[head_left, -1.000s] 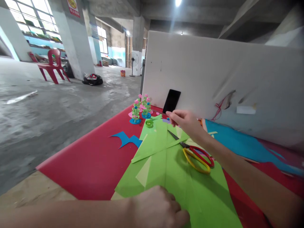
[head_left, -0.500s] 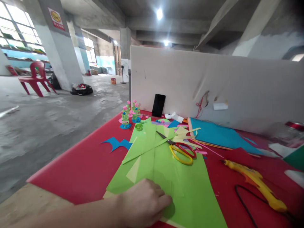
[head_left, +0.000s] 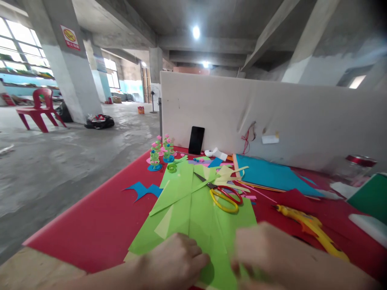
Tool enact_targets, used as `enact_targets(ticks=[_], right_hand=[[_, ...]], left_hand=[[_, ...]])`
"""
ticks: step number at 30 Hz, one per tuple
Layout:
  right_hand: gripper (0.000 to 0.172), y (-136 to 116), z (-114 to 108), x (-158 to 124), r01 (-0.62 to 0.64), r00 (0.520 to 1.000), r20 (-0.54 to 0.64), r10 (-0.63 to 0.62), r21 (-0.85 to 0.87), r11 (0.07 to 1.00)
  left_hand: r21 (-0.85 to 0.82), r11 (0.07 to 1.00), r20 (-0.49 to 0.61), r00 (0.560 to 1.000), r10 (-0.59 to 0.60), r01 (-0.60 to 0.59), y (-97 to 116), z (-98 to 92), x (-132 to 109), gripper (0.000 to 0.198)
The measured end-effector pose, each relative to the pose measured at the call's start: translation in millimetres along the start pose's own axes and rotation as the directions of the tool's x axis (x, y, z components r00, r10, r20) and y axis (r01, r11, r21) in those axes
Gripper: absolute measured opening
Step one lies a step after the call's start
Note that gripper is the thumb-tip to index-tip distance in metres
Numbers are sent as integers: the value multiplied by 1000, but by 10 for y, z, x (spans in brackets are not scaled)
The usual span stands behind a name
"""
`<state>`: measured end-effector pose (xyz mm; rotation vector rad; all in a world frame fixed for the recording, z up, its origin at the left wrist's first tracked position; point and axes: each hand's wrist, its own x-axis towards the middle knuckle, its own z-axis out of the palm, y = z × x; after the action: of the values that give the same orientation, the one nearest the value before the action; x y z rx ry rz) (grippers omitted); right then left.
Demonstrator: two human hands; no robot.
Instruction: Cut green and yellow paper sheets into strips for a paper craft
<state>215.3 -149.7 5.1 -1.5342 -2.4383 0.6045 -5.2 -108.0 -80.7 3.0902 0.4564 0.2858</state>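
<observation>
Green paper (head_left: pixel 208 223) lies on the red-covered bench (head_left: pixel 99 225), its near part partly hidden by both hands. Left hand (head_left: pixel 181 257): curled over the sheet, fingertips folded out of sight; cannot tell whether it grips anything. Right hand (head_left: pixel 260 249): motion-blurred, at the sheet's right side, lower part cut off; hold unreadable. Yellow glue gun (head_left: pixel 311 226): cord mostly hidden near the right forearm (head_left: pixel 314 266). Scissors (head_left: pixel 215 187) rest on the paper. Green object (head_left: pixel 370 197): cut off at right edge. Red-lidded jar (head_left: pixel 358 167): contents indistinct.
</observation>
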Motion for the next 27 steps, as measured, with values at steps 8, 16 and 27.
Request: enact_targets(ticks=[8,16,27], right_hand=[[27,665,90,955,-89,993,-93,66,-265,960],[30,822,233,1082,-235,970,-104,219,-174,956],[33,739,212,822,-468,835,-106,541,382,797]], left_hand=[[2,961,-141,951,-273,277,-396,-122,-53,24],[0,894,-130,887,-443,447,-526,-5,-99,32],[64,882,-149,878,-454,467,-495,-26,-85,34]])
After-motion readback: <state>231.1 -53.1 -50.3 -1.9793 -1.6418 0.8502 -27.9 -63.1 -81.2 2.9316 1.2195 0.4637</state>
